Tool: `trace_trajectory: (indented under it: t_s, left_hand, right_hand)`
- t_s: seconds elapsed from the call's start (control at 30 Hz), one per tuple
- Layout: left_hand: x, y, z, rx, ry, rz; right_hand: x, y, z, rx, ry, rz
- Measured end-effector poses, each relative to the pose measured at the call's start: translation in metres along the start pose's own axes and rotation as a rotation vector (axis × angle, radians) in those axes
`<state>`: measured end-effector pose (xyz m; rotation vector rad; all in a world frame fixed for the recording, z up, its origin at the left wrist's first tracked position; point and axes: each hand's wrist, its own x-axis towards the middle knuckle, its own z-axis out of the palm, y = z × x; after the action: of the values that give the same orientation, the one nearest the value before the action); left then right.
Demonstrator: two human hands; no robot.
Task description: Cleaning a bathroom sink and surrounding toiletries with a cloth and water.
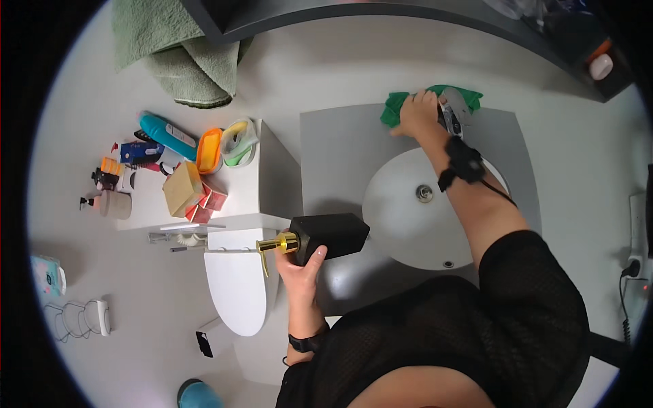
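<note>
My left hand (299, 275) is closed around a black soap dispenser (330, 234) with a gold pump (288, 243). It is tilted onto its side, its pump pointing left, above the left front of the grey washbasin counter (333, 149). At the counter's back edge, my right hand (418, 114) presses on a green cloth (393, 110), fingers bent over it. The chrome faucet (454, 112) stands just right of that hand, with part of the cloth showing behind it. My right forearm reaches across the white sink basin (394, 204).
A white cabinet (238, 183) on the left carries a teal bottle (168, 134), boxes and tubs. The toilet (236, 289) has its lid down. A green towel (194, 71) hangs at upper left. A dark shelf (381, 12) runs overhead; a plugged-in cord (622, 299) hangs at right.
</note>
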<state>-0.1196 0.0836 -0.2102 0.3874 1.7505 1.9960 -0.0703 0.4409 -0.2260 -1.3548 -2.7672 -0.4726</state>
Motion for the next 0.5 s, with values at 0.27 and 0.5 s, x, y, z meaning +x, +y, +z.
trace_trajectory:
  t_s: [0.27, 0.5]
  left_hand:
    - [-0.014, -0.002, -0.013, -0.053, 0.0, 0.002]
    - [-0.01, -0.007, -0.011, -0.025, -0.006, 0.028]
  right_hand:
    - [0.032, 0.009, 0.048, 0.248, -0.029, -0.045]
    - [0.016, 0.001, 0.034, 0.633, 0.155, 0.192]
